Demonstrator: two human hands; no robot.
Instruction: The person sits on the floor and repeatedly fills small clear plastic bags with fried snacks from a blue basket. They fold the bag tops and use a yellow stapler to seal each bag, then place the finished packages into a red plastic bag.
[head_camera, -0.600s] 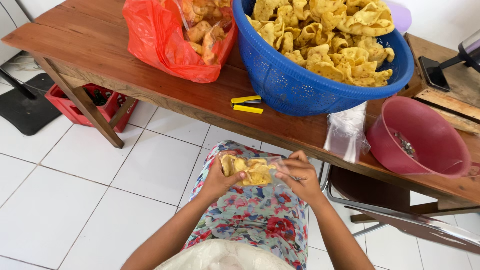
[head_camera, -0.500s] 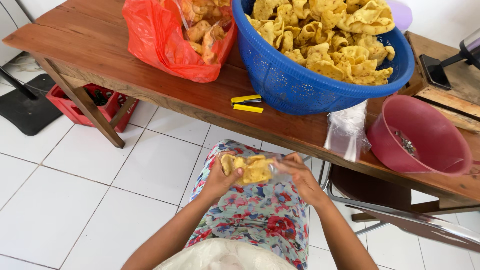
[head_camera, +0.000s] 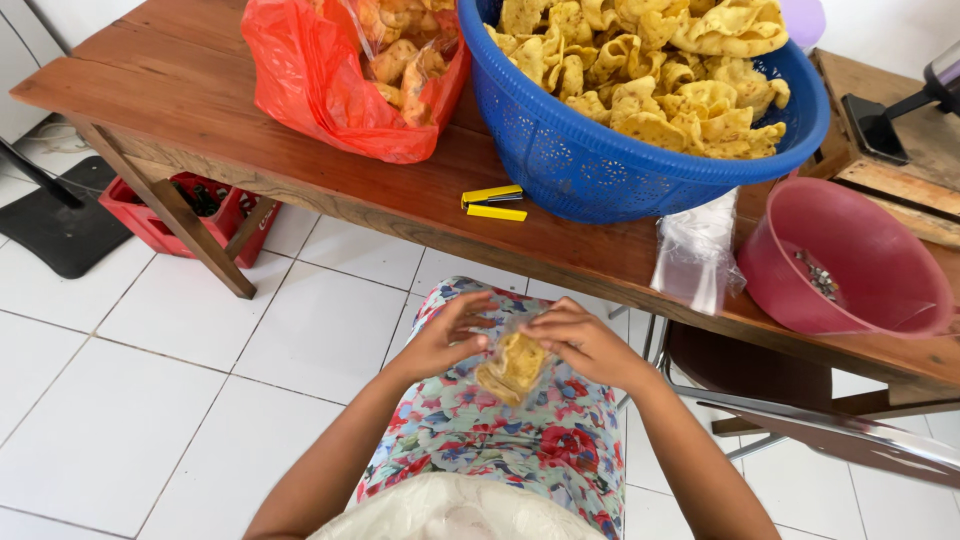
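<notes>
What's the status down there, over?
Left hand and right hand both gripping small clear bag of yellow crackers over the lap. Blue basket of crackers on table ahead. Nothing between the hands and the bag.

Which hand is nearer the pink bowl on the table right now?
Right. The right hand is over the lap below and left of the pink bowl, at the small bag of crackers; the left hand sits farther left.

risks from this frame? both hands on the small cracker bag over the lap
1. The small clear bag of crackers is pinched between the left hand and right hand above the lap, off the table; a slip could drop it on the tiled floor.
2. Tight squeezing may crush the crackers.
3. The stack of clear bags overhangs the table edge and could slide off.
</notes>
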